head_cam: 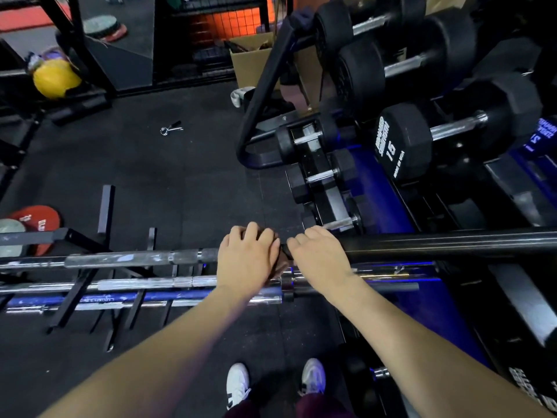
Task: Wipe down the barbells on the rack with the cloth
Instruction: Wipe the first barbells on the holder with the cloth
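Observation:
The top barbell [120,259] lies across the low rack, with a grey shaft on the left and a thick black sleeve [452,243] on the right. My left hand [247,260] curls over this bar and holds a dark cloth [278,269] against it; only a small part of the cloth shows under the fingers. My right hand [319,257] sits right beside it, fingers curled over the inner end of the black sleeve and touching the cloth's edge. A chrome barbell [150,282] and a blue barbell [120,298] lie lower and nearer to me.
A dumbbell rack [382,182] with black hex dumbbells [404,143] fills the right side. A spring collar [171,127] lies on the black rubber floor. Red weight plates [39,221] sit at the left, with a cardboard box [253,61] and a yellow ball [55,78] further back.

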Demonstrator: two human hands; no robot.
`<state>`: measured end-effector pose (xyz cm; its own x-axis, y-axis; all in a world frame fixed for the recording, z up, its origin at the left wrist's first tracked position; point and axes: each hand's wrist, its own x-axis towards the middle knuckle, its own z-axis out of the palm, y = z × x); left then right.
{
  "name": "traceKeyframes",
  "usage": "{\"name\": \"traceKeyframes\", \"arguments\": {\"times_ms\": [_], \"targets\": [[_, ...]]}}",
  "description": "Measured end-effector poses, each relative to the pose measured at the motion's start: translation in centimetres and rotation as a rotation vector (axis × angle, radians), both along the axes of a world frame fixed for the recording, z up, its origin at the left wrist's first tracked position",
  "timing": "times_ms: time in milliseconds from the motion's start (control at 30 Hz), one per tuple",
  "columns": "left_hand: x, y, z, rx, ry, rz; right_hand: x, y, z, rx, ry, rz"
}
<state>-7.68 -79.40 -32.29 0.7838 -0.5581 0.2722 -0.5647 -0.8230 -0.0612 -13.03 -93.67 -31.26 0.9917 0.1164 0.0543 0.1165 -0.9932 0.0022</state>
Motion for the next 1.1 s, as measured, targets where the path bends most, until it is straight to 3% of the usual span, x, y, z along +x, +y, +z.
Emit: {"name": "traceKeyframes", "arguments": {"times_ms": [100,233,267,300,367,433,533,667,767,833,933,1100], "targets": [[0.9,-0.7,1.1,0.174,0.098,0.007,-0.1,0.1,-0.1,0.016,-0.002,0.000],[4.4,-2.5,3.0,0.124,0.647,0.127,-0.3,-0.2,-0.3,-0.017,0.029,-0.027],[4.7,-3.1,3.1,0.101,0.682,0.151,-0.3,-0.2,-0.4,-0.024,0.015,-0.031],[4.2,-3.4,3.0,0.102,0.642,0.155,-0.4,-0.2,-0.4,-0.027,0.002,-0.035],[0.6,-2.7,1.7,0.097,0.288,0.119,-0.5,-0.1,-0.4,-0.015,-0.063,-0.034],[-3.2,-1.4,-0.3,0.068,0.111,0.043,-0.5,-0.2,-0.3,0.009,-0.113,-0.026],[-1.9,-0.3,-1.5,-0.004,-0.009,-0.091,-0.1,-0.3,-0.1,0.016,-0.120,-0.015],[0.3,-1.3,0.4,0.111,0.021,-0.010,0.1,-0.1,-0.1,0.089,-0.039,-0.015],[2.2,-2.7,2.5,0.088,0.446,0.108,0.1,0.0,0.4,0.099,0.014,-0.013],[2.9,-3.0,2.9,0.059,0.571,0.146,-0.1,0.1,0.5,0.098,0.020,-0.025],[-0.7,-1.6,1.3,0.090,0.175,0.030,-0.3,0.0,0.3,0.118,-0.033,-0.037],[-0.9,-0.6,-0.7,0.042,-0.034,-0.106,-0.2,-0.4,0.1,0.117,-0.044,-0.044]]}}
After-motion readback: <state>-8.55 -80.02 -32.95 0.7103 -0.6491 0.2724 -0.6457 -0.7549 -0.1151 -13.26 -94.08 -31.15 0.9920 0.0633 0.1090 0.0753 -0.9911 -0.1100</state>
